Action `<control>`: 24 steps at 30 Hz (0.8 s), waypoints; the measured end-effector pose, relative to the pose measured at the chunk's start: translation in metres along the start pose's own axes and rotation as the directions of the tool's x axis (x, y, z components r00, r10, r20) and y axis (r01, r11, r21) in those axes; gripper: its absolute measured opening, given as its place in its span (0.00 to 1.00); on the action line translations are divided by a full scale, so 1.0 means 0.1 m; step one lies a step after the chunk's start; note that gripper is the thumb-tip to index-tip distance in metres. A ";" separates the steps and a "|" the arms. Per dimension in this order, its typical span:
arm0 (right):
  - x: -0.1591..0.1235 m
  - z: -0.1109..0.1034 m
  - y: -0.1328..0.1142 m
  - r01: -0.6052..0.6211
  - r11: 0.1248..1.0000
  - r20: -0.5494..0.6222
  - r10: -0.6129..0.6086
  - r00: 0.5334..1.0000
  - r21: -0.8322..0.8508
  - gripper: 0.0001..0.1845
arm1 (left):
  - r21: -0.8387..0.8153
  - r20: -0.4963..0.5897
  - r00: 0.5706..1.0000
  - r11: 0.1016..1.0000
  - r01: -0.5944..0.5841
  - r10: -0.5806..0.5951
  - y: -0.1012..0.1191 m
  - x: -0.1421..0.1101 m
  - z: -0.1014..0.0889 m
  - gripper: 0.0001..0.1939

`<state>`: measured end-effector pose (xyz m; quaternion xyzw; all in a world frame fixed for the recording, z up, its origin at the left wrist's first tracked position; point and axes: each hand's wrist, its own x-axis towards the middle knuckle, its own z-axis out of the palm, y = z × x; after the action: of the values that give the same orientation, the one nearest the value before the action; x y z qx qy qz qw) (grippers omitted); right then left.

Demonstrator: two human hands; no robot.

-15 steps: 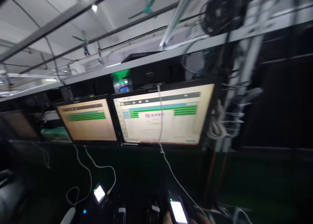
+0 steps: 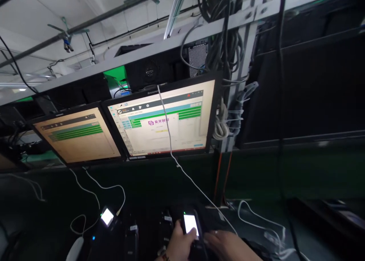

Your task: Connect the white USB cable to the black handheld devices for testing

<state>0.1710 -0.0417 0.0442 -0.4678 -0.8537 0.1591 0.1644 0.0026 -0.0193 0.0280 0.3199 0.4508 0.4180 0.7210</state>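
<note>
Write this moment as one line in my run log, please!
left hand: at lit handheld device | right hand: beside it | nearby: second lit device | ahead: computer monitor

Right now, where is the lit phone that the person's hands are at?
In the head view, the lit phone is at bottom centre, between the left hand and right hand, below the larger monitor, with a second lit phone off to its left.

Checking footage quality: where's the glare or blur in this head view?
Head view: the glowing handheld screen is blown out white; the cream computer monitor looks skewed by the wide lens; the left hand and right hand sit dim but fairly sharp.
</note>
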 end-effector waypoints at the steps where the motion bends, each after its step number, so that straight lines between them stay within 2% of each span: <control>1: -0.01 -0.02 -0.01 0.032 0.999 -0.014 -0.032 0.999 -0.019 0.17 | -0.017 -0.010 1.000 1.000 0.004 -0.004 0.01 -0.03 0.03 0.40; 4: -0.04 -0.04 -0.02 0.089 0.994 -0.049 -0.092 0.995 -0.066 0.18 | -0.070 -0.033 0.999 0.997 0.026 -0.029 0.01 -0.11 0.10 0.41; 11: -0.16 -0.03 0.10 0.126 0.977 -0.005 -0.128 0.992 -0.170 0.19 | -0.088 -0.073 0.995 0.994 0.057 -0.063 -0.15 -0.18 0.21 0.36; 14: -0.20 0.06 0.21 0.139 0.979 -0.052 -0.148 0.988 -0.146 0.20 | -0.052 -0.108 0.993 0.998 0.035 -0.040 -0.19 -0.16 0.25 0.31; 18: -0.21 0.13 0.34 0.134 0.988 -0.073 -0.139 0.988 -0.072 0.20 | -0.007 -0.120 0.993 1.000 0.018 -0.019 -0.16 -0.14 0.24 0.30; 21: -0.23 0.01 0.45 0.018 0.998 -0.050 -0.021 0.999 -0.054 0.15 | 0.039 -0.158 0.987 0.999 0.004 0.002 -0.12 -0.11 0.16 0.30; 23: -0.26 -0.12 0.57 -0.171 0.976 -0.049 0.166 0.985 -0.133 0.13 | 0.103 -0.204 0.978 0.995 -0.008 0.029 -0.10 -0.07 0.10 0.28; 24: -0.28 -0.18 0.65 -0.321 0.923 -0.109 0.304 0.947 -0.212 0.12 | 0.117 -0.192 0.981 0.993 0.000 0.023 -0.10 -0.03 0.09 0.27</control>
<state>0.2417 -0.0302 0.0284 -0.6190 -0.7741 0.0672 0.1142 0.0130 -0.0272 0.0240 0.3220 0.5402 0.4243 0.6515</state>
